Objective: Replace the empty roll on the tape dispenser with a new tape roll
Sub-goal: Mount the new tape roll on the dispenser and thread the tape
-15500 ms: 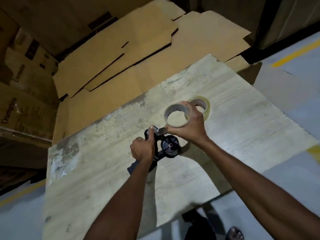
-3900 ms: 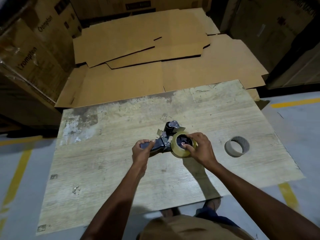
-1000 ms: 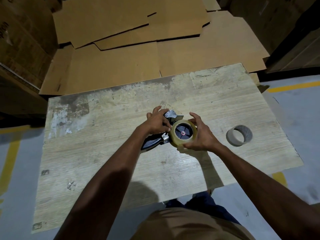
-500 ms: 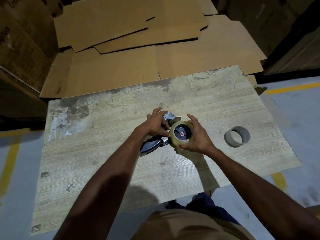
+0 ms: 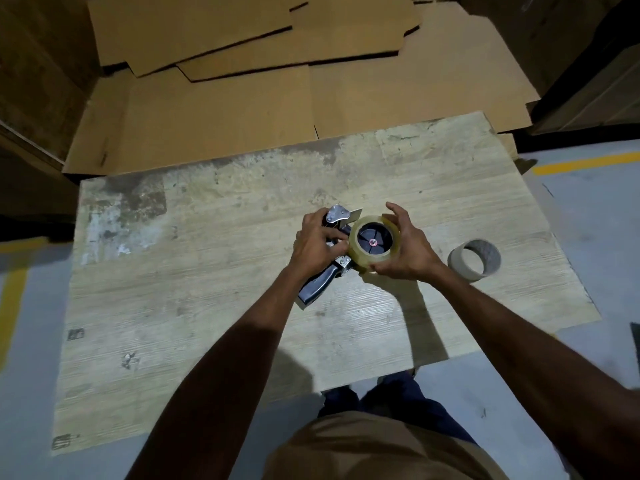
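A hand-held tape dispenser [image 5: 317, 289] with a dark handle and metal front plate lies on the worn wooden board [image 5: 207, 271]. A new clear tape roll [image 5: 356, 252] sits on its black hub. My right hand [image 5: 405, 251] cups the roll from the right, thumb at its lower edge and fingers curled over the top. My left hand [image 5: 315, 244] rests over the dispenser body, fingertips pinching at the roll's left edge. The empty cardboard core [image 5: 473, 260] stands alone on the board to the right.
Flattened cardboard sheets [image 5: 277, 98] lie behind the board, with stacked boxes [image 5: 34, 81] at the left and right. The grey floor has yellow lines [image 5: 585, 162]. My legs stand at the board's near edge.
The roll stays on the hub. My left fingers have drawn closer to the roll's left edge; my right hand has shifted slightly around the roll. The camera view has moved a little.
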The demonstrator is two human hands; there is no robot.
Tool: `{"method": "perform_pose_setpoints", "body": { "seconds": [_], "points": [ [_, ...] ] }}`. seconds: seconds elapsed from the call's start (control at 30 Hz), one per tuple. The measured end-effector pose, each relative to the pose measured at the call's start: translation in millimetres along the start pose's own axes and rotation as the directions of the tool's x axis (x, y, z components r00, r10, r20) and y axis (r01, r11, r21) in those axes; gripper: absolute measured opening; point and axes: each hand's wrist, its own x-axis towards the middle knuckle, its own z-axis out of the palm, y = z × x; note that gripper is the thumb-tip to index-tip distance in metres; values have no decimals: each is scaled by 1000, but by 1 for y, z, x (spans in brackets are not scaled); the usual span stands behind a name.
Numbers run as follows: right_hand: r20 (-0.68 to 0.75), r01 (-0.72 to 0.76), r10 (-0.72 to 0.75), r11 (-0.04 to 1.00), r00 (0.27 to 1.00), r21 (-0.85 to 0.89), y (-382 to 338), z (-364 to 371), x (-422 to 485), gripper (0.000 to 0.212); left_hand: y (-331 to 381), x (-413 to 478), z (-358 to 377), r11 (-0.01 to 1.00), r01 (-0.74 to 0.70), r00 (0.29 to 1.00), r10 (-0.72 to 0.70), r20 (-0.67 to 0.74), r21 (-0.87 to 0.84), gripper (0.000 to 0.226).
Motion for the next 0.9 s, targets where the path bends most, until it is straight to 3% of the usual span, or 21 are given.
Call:
{"method": "perform_pose_setpoints", "body": {
  "seconds": [0.2,0.37,0.53,0.7,0.9],
  "points": [
    [2,33,-33,999,999,14,5,-1,0,136,-3,-3,5,999,21,996,-17,-84,48,17],
    [17,47,-47,999,999,10,6,-1,1,137,13,12,-10,953,-118,993,106,58,279,17],
    [-10,56,-55,998,998,29,11,7,-1,137,11,19,-13,954,-142,984,108,141,265,6],
    [-134,72,-69,997,989,18,14,25,-4,137,11,23,-16,934,-175,978,128,166,310,12],
    [-152,68,-67,998,986,2,13,21,1,135,16,38,-30,890,-313,917,192,350,331,8]
  ]
}}
